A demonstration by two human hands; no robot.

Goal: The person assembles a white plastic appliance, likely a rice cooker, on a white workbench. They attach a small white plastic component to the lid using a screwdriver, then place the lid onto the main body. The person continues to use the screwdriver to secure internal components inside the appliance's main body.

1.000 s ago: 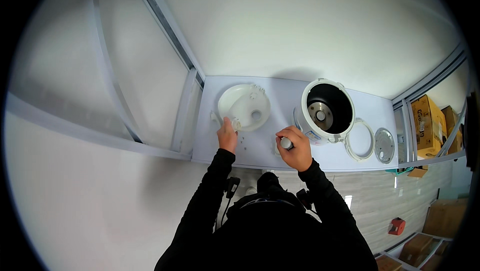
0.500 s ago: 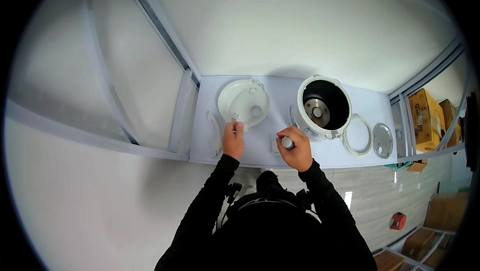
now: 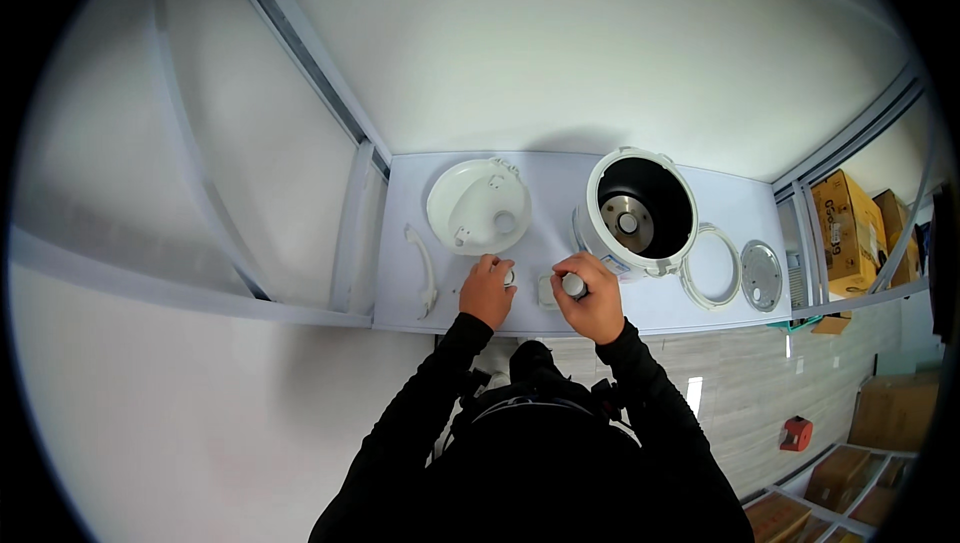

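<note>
My left hand [image 3: 486, 292] is over the near part of the table, its fingers curled around a small pale round piece [image 3: 509, 278], partly hidden by them. My right hand [image 3: 594, 303] is closed around an upright grey-ended cylinder, perhaps a screwdriver handle [image 3: 574, 286]; its lower end is hidden. Beside that hand lies a small whitish square piece [image 3: 547, 293]. A round white lid shell [image 3: 465, 183] lies beyond my left hand, hollow side up. Beyond my right hand stands a white cooker body [image 3: 599, 235] with a dark interior and a metal plate at its bottom.
A curved white strip [image 3: 428, 268] lies at the table's left. On the right are a white ring [image 3: 738, 268] and a grey perforated disc [image 3: 763, 277]. Frame posts [image 3: 362, 233] flank the white table [image 3: 650, 321]. Cardboard boxes [image 3: 850, 233] and a red object [image 3: 796, 434] are farther right.
My left hand has moved from the lid's near edge toward my right hand, and the small pale piece now shows at its fingertips. My right hand keeps its grip in nearly the same place.
</note>
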